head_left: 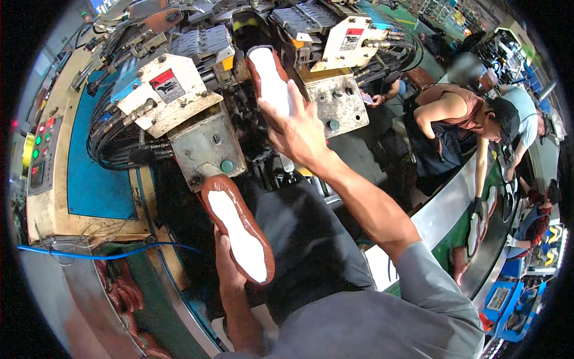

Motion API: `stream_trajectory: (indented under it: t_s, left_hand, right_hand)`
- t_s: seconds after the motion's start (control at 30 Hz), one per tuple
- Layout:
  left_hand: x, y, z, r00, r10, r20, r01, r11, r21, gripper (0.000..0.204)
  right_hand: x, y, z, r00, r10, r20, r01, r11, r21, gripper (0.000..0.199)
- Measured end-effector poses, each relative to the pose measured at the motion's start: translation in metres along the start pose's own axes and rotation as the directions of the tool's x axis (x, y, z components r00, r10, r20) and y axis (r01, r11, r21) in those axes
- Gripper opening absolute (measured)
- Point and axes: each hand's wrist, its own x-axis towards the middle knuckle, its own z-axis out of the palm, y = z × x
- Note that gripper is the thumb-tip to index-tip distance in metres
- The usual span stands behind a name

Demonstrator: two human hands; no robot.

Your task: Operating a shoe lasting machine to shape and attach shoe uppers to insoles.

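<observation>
My right hand (299, 128) reaches up into the middle of a large shoe machine (197, 113) and grips a brown shoe upper (270, 81), sole side up with a white insole showing. Lower down, my left hand (224, 251) holds a second brown shoe upper (239, 230) from beneath, its white insole facing me. That second shoe hangs in front of my dark apron, below the machine's left clamp block.
A control panel with coloured lights (39, 149) sits at far left. A blue cable (101, 254) crosses a tray of brown shoe parts (122, 293). To the right, other people (460, 113) work along a curved conveyor (472, 209) carrying shoes.
</observation>
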Motion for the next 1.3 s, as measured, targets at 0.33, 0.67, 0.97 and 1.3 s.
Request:
stream_trajectory:
  t_s: [0.33,0.67,0.97,1.3]
  left_hand:
    - [-0.025,0.001,0.045,0.999,-0.039,-0.034,0.044,0.988,0.148,0.084]
    - [0.013,0.004,0.086,0.993,0.102,0.057,-0.116,0.778,0.618,0.097]
    - [0.063,-0.014,0.081,0.987,0.091,0.132,-0.156,0.738,0.656,0.098]
    - [0.076,-0.024,0.098,0.997,-0.044,0.058,0.009,0.864,0.504,0.097]
  right_hand:
    - [0.000,0.025,0.023,0.933,-0.297,-0.205,0.288,0.955,-0.070,0.070]
    - [0.077,0.035,0.045,0.900,-0.323,-0.292,0.279,0.943,-0.184,0.053]
    - [0.161,0.033,0.051,0.862,-0.343,-0.373,0.309,0.939,-0.148,0.040]
    - [0.164,0.021,0.019,0.867,-0.304,-0.394,0.287,0.952,-0.102,0.034]
